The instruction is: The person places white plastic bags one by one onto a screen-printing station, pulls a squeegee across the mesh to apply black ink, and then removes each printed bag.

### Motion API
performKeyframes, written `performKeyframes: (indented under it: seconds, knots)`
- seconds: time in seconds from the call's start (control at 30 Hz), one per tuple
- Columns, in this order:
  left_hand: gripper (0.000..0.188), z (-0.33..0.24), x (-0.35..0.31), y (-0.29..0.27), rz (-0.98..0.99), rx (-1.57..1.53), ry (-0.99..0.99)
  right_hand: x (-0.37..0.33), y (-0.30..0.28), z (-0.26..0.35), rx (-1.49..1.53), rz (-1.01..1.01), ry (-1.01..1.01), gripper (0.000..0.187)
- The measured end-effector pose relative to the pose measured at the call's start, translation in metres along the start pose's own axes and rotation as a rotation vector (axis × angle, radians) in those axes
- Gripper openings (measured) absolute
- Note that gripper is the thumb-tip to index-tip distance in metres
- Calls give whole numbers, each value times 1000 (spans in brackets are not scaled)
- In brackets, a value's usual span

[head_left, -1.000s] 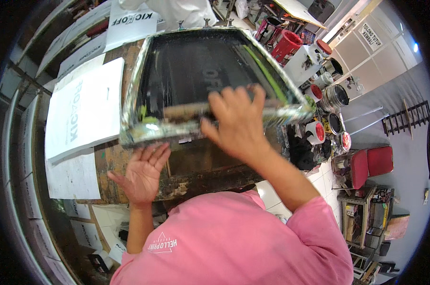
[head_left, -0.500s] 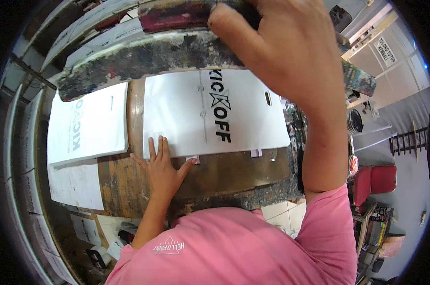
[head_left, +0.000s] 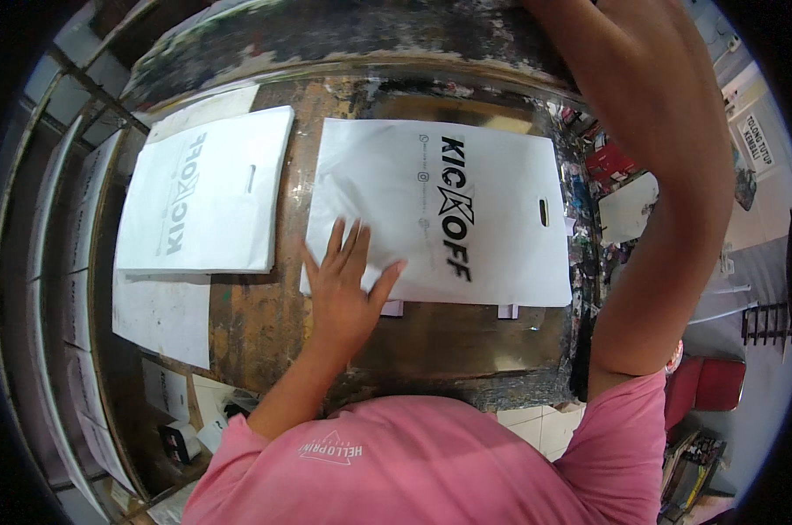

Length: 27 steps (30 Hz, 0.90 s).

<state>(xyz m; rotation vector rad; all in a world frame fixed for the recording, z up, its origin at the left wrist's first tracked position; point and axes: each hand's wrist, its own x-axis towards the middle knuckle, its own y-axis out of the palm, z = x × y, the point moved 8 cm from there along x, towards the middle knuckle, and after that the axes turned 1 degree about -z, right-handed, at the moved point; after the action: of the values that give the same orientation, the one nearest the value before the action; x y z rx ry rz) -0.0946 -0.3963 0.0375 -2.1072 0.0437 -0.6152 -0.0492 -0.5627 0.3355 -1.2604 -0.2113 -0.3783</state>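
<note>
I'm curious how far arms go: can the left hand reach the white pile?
Probably yes: the left hand looks open, the pile lies close on its left, and nothing seems to block it.

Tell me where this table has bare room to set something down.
Widest: the brown board between the printed bag and the pink shirt. Smaller: bare wood between the white sheet and left forearm, plus a narrow strip between bag stack and printed bag. Crowded: the middle, with the left hand over the printed bag, and the left, under the stack.
</note>
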Motion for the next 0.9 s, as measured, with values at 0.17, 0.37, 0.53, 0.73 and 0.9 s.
performKeyframes:
  seconds: [0.17,0.37,0.53,0.73,0.9]
  knots:
    - [36,7,36,-34,-192,-177,-49,-8,-1,-13,-21,-99,-236,40]
    - [44,121,8,-89,-162,-174,-331,-31,11,-22,-59,-268,-442,39]
    - [49,277,19,-129,-99,-102,-317,-49,11,-16,-13,-440,-496,37]
    - [64,416,38,-197,-65,406,-402,-63,11,-12,0,-369,-454,35]
    - [67,195,61,-133,11,-242,-19,-78,21,-23,-17,-328,-361,55]
